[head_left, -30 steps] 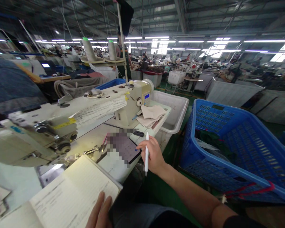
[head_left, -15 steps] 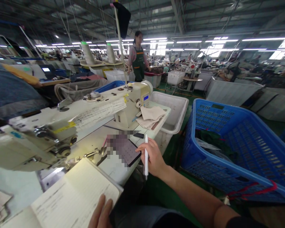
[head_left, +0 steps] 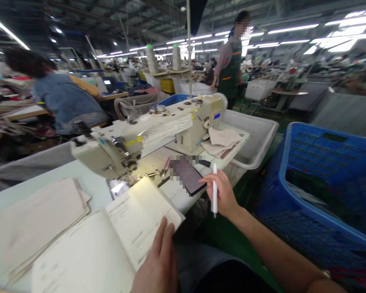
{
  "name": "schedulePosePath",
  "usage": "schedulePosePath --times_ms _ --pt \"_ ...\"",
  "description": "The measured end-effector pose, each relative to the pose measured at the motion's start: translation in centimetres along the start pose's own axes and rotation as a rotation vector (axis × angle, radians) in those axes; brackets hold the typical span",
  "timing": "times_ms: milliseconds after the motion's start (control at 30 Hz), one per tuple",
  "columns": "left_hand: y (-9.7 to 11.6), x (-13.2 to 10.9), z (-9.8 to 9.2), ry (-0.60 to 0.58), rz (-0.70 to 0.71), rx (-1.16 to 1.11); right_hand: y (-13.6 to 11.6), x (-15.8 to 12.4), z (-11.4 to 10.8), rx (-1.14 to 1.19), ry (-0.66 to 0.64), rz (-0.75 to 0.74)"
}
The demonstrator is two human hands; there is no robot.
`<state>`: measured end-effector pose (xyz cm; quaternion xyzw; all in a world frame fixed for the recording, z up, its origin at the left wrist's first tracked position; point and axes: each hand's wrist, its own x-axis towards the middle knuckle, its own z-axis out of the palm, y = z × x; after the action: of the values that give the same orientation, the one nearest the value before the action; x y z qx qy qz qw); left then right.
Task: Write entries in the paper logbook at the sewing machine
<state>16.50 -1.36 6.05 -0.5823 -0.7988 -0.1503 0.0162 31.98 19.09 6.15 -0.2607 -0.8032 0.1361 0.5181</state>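
An open notebook (head_left: 88, 248) with handwriting lies on the sewing table at the lower left. My left hand (head_left: 160, 256) rests flat on the edge of its right page, fingers stretched out. In my right hand (head_left: 221, 191) is a white pen (head_left: 214, 191), held upright between the fingers, while a fingertip reaches the near edge of a dark phone (head_left: 190, 179). The phone lies on the table by the base of the sewing machine (head_left: 171, 122). Just beyond it is a small black object (head_left: 204, 162).
Stacked beige fabric pieces (head_left: 39, 219) lie at the left, more fabric (head_left: 222, 140) at the machine's right end. A white bin (head_left: 256, 138) and a blue crate (head_left: 323, 191) stand at the right. One person (head_left: 230, 65) stands behind; another (head_left: 64, 93) leans at the left.
The view has turned left, so the machine and phone sit further right and more fabric shows at the left. More of my left hand is visible on the notebook. My right hand still holds the pen.
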Motion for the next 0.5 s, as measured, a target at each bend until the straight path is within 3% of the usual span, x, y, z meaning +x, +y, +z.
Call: schedulePosePath --times_ms 133,267,400,500 --pt "1.7 0.0 -1.3 -0.050 -0.034 0.063 0.2 -0.6 0.0 -0.031 -0.028 -0.012" --pt "1.9 -0.6 -0.8 0.034 -0.025 0.041 -0.3 -1.1 0.0 -0.015 -0.025 -0.003" --pt "2.0 -2.1 1.5 0.120 0.143 -0.058 -1.3 -2.6 0.0 0.064 -0.026 -0.032" --pt "1.2 -3.5 4.3 0.027 0.335 -0.114 -1.9 -4.6 -0.3 0.139 -0.118 -0.128"
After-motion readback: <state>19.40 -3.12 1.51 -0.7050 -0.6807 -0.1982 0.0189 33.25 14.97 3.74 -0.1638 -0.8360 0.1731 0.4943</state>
